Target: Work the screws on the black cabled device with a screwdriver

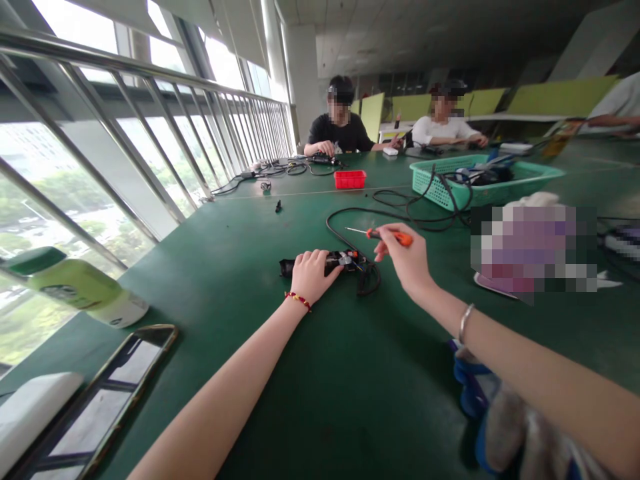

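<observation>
On the green table point(240, 267) my left hand point(313, 275) is wrapped over a black cylindrical power-tool body point(287, 267), pressing it down. Its right end is uncovered, with wires and a small orange part showing, and a black cord point(333, 227) runs from it. My right hand point(403, 257) is closed around an orange-and-black screwdriver point(404, 238), held just above and to the right of that tool. The metal shaft points left, and its tip touches nothing. My left palm hides the middle of the tool.
A teal basket point(525, 179) with tools and a small red bin point(350, 179) stand farther back. Left lie a phone point(120, 393) and a green bottle point(80, 287). Gloves point(510, 413) sit under my right forearm. Two people point(345, 127) work across the table, with another partly visible right.
</observation>
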Motion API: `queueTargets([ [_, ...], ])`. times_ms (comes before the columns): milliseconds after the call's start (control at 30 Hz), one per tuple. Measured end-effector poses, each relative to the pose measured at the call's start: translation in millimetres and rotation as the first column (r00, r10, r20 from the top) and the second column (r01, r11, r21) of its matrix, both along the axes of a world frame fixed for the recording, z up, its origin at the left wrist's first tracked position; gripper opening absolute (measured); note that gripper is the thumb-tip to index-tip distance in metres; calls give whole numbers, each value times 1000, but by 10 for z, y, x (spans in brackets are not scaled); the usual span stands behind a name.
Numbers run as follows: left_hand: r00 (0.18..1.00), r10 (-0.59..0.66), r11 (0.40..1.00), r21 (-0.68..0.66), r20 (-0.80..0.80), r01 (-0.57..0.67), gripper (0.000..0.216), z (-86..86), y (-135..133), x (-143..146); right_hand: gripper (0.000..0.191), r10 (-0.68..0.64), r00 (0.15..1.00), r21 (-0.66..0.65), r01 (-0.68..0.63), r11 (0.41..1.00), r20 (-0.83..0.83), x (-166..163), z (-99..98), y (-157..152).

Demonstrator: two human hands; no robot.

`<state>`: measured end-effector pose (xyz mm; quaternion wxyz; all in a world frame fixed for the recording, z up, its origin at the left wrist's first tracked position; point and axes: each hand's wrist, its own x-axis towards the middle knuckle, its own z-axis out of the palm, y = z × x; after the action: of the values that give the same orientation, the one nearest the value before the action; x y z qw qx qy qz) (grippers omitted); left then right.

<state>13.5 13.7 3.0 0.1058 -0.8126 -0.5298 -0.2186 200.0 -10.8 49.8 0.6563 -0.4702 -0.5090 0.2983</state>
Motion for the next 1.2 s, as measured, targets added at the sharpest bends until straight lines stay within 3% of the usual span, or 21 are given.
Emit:
queueTargets([
  [100, 1000, 8, 1000, -1, -16, -8, 40, 6, -2, -2, 16, -32, 999, 8, 31, 999, 21, 23, -223, -192],
  [200, 1000, -6, 1000, -14, -28, 5, 40, 18, 2, -11, 12, -63, 998, 16, 63, 998, 18, 82, -300, -281],
  [600, 999, -26, 999, -43, 21, 27, 38, -2, 34, -25, 14, -9, 993, 55, 2, 998, 117, 77, -296, -385],
  [1200, 999, -37, 998, -40, 20, 38, 38, 8, 22, -13, 11, 52, 997, 48, -54, 997, 52, 60, -280, -399],
])
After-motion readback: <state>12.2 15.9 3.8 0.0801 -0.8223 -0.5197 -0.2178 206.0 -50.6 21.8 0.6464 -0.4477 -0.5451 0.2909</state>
